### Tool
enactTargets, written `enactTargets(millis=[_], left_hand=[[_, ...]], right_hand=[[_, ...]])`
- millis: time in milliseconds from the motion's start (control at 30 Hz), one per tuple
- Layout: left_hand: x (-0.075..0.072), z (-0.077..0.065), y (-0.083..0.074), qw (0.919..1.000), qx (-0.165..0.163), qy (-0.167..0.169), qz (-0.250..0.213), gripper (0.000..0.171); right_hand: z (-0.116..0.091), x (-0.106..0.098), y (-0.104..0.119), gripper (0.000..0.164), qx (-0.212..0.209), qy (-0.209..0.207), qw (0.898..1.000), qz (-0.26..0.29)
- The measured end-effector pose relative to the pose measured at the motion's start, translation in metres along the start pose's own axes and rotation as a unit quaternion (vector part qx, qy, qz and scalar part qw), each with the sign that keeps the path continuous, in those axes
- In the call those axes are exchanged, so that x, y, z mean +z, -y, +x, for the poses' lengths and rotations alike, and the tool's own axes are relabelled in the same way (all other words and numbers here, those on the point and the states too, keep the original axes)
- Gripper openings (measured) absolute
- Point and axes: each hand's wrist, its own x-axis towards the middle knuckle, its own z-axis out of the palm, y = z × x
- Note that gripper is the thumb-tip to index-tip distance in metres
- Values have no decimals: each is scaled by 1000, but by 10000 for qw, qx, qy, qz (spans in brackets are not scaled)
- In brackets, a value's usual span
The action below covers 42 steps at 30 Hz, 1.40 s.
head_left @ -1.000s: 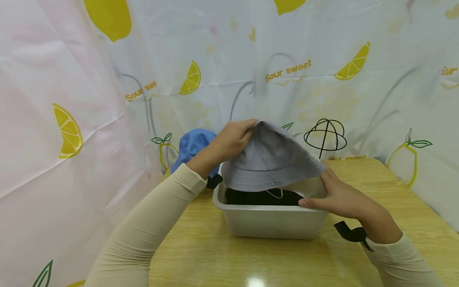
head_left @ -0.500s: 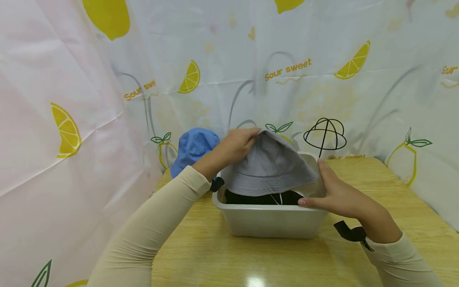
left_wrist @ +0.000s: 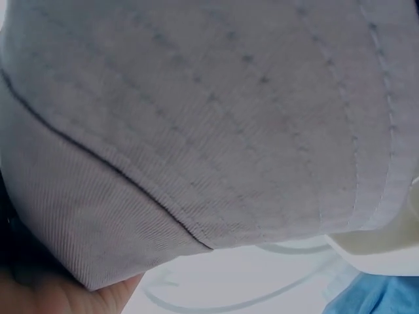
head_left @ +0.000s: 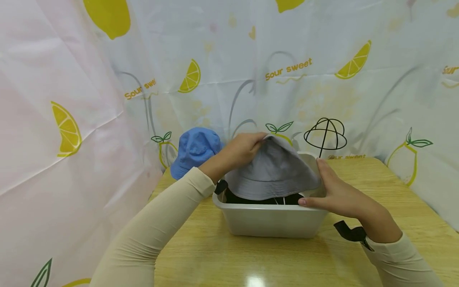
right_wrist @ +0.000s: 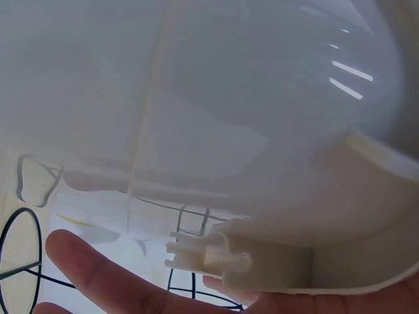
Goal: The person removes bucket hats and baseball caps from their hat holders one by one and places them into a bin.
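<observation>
My left hand point(head_left: 244, 150) pinches a grey bucket hat point(head_left: 274, 171) by its crown, over a cream plastic bin point(head_left: 272, 221). The hat tilts, its brim reaching below the bin's front rim level at the back; a thin cord hangs from it. In the left wrist view, the grey hat point(left_wrist: 216, 131) fills most of the picture. Black material point(head_left: 247, 199) shows inside the bin. At the bin's front right corner, my right hand point(head_left: 340, 195) holds the rim, thumb over the front edge and fingers along the right side; in the right wrist view fingers point(right_wrist: 111, 278) extend beside it.
A blue bucket hat point(head_left: 198, 147) sits behind the bin on the left. A black wire stand point(head_left: 325, 135) with a domed top rises behind it on the right. The wooden table point(head_left: 215, 259) meets a lemon-print curtain point(head_left: 229, 48) at the back and left.
My left hand has lowered the grey hat towards the bin and shifted slightly right. The hat's right edge has come down from my right fingers. My right hand stays at the rim.
</observation>
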Motion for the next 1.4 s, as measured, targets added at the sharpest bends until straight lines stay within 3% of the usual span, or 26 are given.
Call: enactTargets(millis=[733,1100,1400], left_hand=[[16,-1,-4,9975,-35,698,66,35],[23,-2,-4,9931,192,1136,197,39],[30,-4,-3,9817,541,1790,358,50]], right_hand=[[1,-1,-1,128,173,72,9998,-83],[1,-1,0,126,131,40,9999,-81],[1,-1,-1,125,113,20,9999,-127]])
